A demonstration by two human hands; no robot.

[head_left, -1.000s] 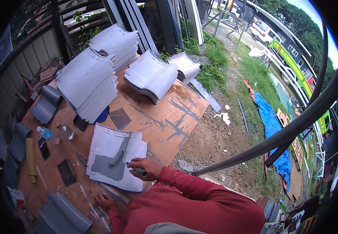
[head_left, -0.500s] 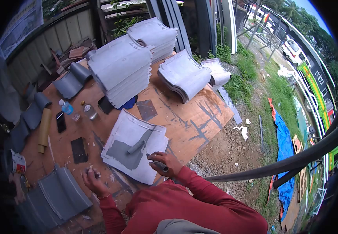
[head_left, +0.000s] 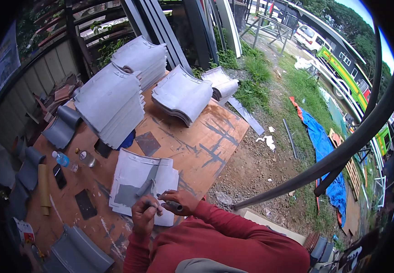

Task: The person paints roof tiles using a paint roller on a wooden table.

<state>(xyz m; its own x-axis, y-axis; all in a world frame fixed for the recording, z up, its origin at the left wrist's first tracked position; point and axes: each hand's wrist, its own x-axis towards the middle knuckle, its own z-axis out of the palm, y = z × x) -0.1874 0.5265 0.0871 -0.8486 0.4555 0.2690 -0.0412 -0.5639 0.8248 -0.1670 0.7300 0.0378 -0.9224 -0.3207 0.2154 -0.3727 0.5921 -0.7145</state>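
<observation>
A pale roof tile (head_left: 123, 167) lies on the wooden table in front of me, part of its surface coated grey. My right hand (head_left: 181, 201) is wrapped round the dark handle (head_left: 175, 206) of a paint roller, whose grey roller sleeve (head_left: 144, 188) rests on the tile. Close beside it, my left hand (head_left: 144, 214) is closed over the tile's near edge, fingers pinched together. Something small and dark shows at those fingers, too small to name. Whether the left hand touches the roller I cannot tell.
Stacked pale tiles (head_left: 108, 102) stand at the back of the table (head_left: 197, 143). Grey tiles (head_left: 76, 250), a blue-labelled bottle (head_left: 63, 159), a phone (head_left: 59, 176), a dark plate (head_left: 85, 204) and a cardboard tube (head_left: 44, 189) lie left. A dark pole (head_left: 315, 161) crosses the right side.
My left hand has moved right, from beside the tile to close by my right hand. The right hand still grips the roller. The view has shifted, so the surroundings appear farther left.
</observation>
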